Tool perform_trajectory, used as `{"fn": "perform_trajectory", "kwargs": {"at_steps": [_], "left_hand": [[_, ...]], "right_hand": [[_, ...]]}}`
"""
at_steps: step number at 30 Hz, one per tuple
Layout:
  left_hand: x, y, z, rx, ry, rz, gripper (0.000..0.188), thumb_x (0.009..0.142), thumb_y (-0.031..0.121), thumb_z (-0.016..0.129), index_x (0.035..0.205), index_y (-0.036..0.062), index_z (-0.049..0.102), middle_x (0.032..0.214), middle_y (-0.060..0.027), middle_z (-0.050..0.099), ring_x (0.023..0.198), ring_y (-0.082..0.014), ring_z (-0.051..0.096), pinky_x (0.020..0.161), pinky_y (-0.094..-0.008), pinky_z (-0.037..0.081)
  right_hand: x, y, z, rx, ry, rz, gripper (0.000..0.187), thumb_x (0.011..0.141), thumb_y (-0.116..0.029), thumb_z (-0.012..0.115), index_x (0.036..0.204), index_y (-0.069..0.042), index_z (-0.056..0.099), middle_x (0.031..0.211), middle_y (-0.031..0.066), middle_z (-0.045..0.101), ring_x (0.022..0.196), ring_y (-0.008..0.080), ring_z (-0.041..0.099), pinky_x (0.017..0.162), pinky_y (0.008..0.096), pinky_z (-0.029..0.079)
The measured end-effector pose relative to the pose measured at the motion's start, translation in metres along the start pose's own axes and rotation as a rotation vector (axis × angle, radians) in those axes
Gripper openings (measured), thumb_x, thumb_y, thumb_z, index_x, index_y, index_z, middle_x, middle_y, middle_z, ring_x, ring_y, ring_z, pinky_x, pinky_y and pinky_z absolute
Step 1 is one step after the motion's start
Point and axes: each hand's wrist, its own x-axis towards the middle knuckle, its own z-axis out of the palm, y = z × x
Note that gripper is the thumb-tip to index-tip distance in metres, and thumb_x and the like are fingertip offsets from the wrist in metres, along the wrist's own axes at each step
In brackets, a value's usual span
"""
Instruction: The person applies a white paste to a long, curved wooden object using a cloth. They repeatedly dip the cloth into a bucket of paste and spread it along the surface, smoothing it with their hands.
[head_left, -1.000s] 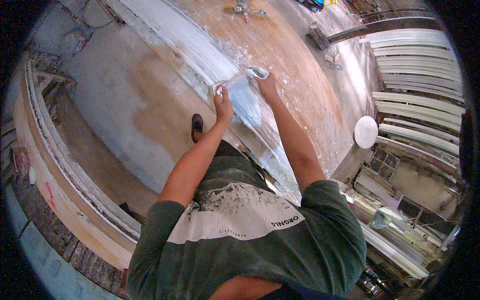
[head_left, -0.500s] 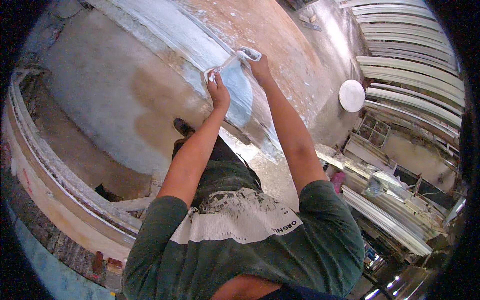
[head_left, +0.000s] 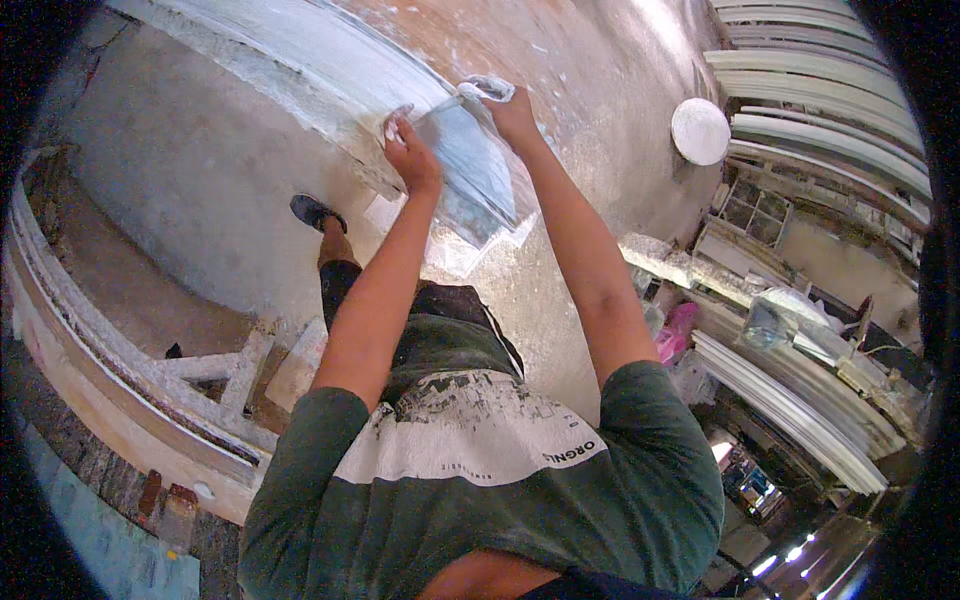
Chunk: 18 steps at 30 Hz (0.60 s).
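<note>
Both my hands reach over the near end of a long bench or mould spread with wet white and pale-blue paste. My right hand is closed on a limp, white-smeared strip, looped at the fingers. To its left, my left hand pinches a whitish bit with paste-coated fingertips. Whether one strip still spans both hands is too blurred to tell. Below and between them shows a smooth pale-blue surface at the bench's end, with a ragged white edge underneath.
A white round disc or lid lies at the right. Long white mouldings are stacked beyond it, more lengths lower right near a pink bag. A curved timber-edged bench runs along the left. My shod foot stands on the concrete floor.
My hands have drawn farther apart, the left one moving left and up. The whitish strip stretched between them earlier no longer shows clearly. My foot appears farther left.
</note>
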Motion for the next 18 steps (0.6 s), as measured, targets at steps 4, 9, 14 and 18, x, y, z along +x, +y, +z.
{"fn": "perform_trajectory", "kwargs": {"at_steps": [4,9,14,18], "left_hand": [[-0.013,0.006,0.006,0.069,-0.019,0.056,0.038,0.097,0.03,0.041,0.109,-0.0013,0.058,0.102,-0.0156,0.061,0.094,-0.0269,0.056,0.087,-0.0376,0.042],[-0.048,-0.016,0.015,0.028,0.09,0.032,0.038,0.097,0.031,0.042,0.109,-0.0019,0.058,0.099,-0.0144,0.062,0.092,-0.0258,0.056,0.086,-0.0374,0.042],[-0.114,-0.036,0.016,0.019,0.035,-0.017,0.036,0.096,0.031,0.044,0.105,-0.0016,0.057,0.098,-0.0132,0.061,0.092,-0.0236,0.055,0.085,-0.0358,0.041],[-0.15,-0.03,0.022,0.068,-0.004,-0.064,0.034,0.097,0.03,0.044,0.105,-0.0009,0.056,0.098,-0.013,0.061,0.093,-0.0251,0.055,0.086,-0.0351,0.041]], "right_hand": [[-0.024,-0.017,-0.019,-0.141,0.099,0.147,0.048,0.069,-0.027,0.077,0.1,0.007,0.063,0.098,0.0205,0.067,0.089,0.03,0.066,0.079,0.0366,0.052],[-0.012,0.016,-0.032,-0.285,0.025,0.092,0.061,0.071,-0.028,0.076,0.106,0.016,0.052,0.098,0.0254,0.063,0.088,0.0281,0.064,0.074,0.0356,0.051],[-0.035,0.046,-0.064,-0.14,-0.144,0.025,0.053,0.073,-0.022,0.074,0.107,0.014,0.054,0.099,0.0213,0.065,0.085,0.0226,0.064,0.073,0.0336,0.051],[-0.079,0.039,-0.091,-0.077,-0.03,0.157,0.035,0.077,-0.01,0.069,0.108,0.004,0.061,0.103,0.0114,0.066,0.09,0.018,0.063,0.077,0.0314,0.051]]}}
